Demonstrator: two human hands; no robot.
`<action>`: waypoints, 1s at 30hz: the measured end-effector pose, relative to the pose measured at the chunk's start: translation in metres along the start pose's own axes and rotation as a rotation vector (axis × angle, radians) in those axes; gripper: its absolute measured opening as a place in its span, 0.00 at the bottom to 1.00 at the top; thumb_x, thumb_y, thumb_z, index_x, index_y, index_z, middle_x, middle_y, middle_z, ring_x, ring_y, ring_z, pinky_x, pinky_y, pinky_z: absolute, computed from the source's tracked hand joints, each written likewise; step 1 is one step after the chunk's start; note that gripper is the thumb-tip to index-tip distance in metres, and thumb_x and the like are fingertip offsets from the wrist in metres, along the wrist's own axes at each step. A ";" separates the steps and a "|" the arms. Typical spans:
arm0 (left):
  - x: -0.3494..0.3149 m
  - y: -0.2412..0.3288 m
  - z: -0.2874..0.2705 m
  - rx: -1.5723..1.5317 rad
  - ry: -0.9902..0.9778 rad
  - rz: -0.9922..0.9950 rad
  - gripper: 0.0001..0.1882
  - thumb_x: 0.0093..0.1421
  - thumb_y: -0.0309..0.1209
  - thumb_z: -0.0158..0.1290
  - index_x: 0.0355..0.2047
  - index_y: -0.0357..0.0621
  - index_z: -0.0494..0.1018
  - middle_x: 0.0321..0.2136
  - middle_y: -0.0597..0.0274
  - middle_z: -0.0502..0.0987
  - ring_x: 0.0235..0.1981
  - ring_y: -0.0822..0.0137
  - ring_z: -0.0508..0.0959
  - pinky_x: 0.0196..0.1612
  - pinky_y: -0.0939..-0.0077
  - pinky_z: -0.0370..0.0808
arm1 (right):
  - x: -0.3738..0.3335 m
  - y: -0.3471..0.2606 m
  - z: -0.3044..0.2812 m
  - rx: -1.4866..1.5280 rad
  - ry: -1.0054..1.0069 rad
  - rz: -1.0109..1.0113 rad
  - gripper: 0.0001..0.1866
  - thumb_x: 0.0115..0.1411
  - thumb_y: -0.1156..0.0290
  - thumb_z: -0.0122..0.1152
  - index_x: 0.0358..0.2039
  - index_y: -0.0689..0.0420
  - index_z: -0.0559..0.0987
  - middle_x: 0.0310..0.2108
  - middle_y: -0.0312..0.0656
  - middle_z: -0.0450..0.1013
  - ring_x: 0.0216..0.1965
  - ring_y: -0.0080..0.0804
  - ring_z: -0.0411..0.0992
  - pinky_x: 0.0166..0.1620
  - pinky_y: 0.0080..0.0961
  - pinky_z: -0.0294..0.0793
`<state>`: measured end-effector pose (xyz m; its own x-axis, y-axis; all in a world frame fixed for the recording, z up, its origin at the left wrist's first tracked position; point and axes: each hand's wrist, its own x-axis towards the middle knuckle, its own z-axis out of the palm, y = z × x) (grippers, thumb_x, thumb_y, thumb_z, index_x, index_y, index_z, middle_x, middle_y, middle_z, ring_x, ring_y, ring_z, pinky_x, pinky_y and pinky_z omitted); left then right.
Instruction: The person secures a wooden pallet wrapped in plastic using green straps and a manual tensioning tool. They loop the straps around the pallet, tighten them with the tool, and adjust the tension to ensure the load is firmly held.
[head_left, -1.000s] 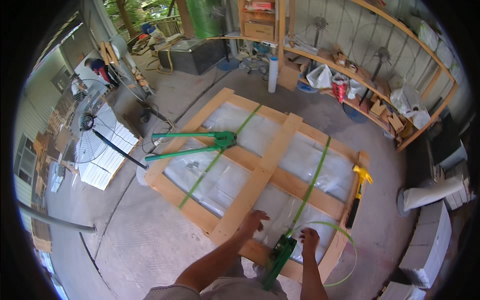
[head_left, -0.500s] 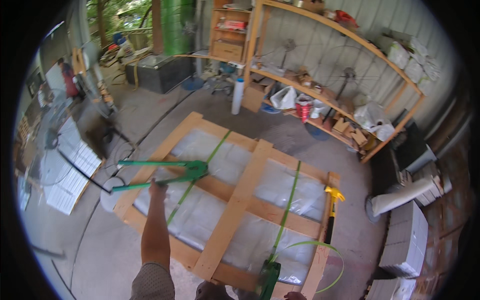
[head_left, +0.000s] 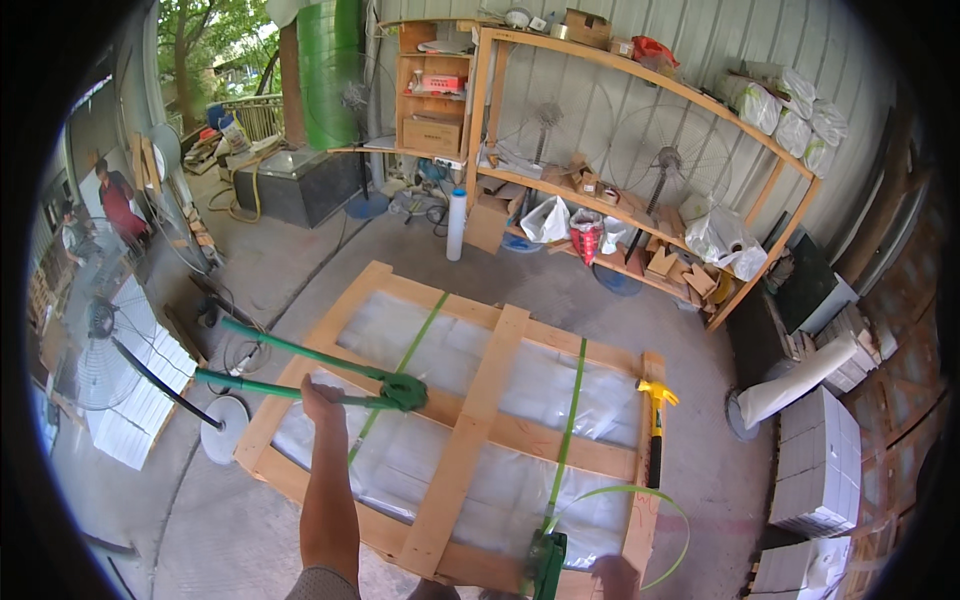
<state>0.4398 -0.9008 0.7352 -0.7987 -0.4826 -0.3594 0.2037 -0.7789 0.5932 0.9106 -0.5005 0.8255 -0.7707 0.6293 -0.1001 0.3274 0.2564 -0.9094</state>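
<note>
My left hand [head_left: 320, 397] is closed round one handle of a green long-handled strapping sealer [head_left: 402, 391]. The sealer's two handles are spread apart, and its head is above the left part of a wooden crate [head_left: 470, 435]. A green strap [head_left: 425, 330] crosses the crate near that head. On the right, a second green strap [head_left: 573, 410] runs down to a green strap tensioner [head_left: 548, 562] at the near edge. Beside the tensioner, my right hand [head_left: 614, 575] is blurred and cut off by the lower edge. Its fingers cannot be made out.
A yellow-headed hammer [head_left: 656, 420] lies on the crate's right board, near a loose loop of strap [head_left: 686, 525]. A standing fan [head_left: 120, 350] is at left. A wooden shelf [head_left: 640, 205] lines the back wall; stacked white boxes [head_left: 815, 460] stand right.
The view has tilted up, so the crate appears lower. The sealer has swung, its head moving nearer to me. My right hand shows more beside the tensioner.
</note>
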 end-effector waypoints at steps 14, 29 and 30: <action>-0.293 -0.030 0.082 0.383 -0.660 -0.240 0.20 0.58 0.31 0.49 0.13 0.51 0.53 0.09 0.73 0.50 0.08 0.78 0.50 0.12 0.81 0.49 | 0.222 0.074 0.008 -0.939 -1.036 -0.457 0.09 0.45 0.67 0.61 0.29 0.52 0.79 0.26 0.42 0.76 0.32 0.41 0.75 0.35 0.35 0.72; -0.404 -0.135 0.067 0.555 -0.972 -0.601 0.20 0.56 0.22 0.50 0.11 0.48 0.56 0.08 0.73 0.56 0.09 0.79 0.55 0.14 0.81 0.50 | 0.156 0.064 -0.014 0.579 0.117 0.014 0.15 0.56 0.69 0.55 0.42 0.63 0.74 0.32 0.41 0.75 0.34 0.27 0.72 0.39 0.24 0.72; -0.407 -0.136 0.068 0.577 -1.000 -0.602 0.20 0.56 0.23 0.51 0.10 0.48 0.56 0.08 0.73 0.56 0.09 0.80 0.55 0.14 0.81 0.50 | 0.157 0.034 -0.016 0.659 0.040 -0.033 0.17 0.55 0.68 0.55 0.43 0.63 0.74 0.33 0.41 0.74 0.35 0.28 0.72 0.41 0.25 0.71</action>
<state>0.6988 -0.5714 0.8500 -0.8034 0.5800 -0.1351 -0.4034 -0.3631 0.8399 0.8095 -0.3813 0.7853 -0.7494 0.6589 -0.0648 -0.1087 -0.2190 -0.9697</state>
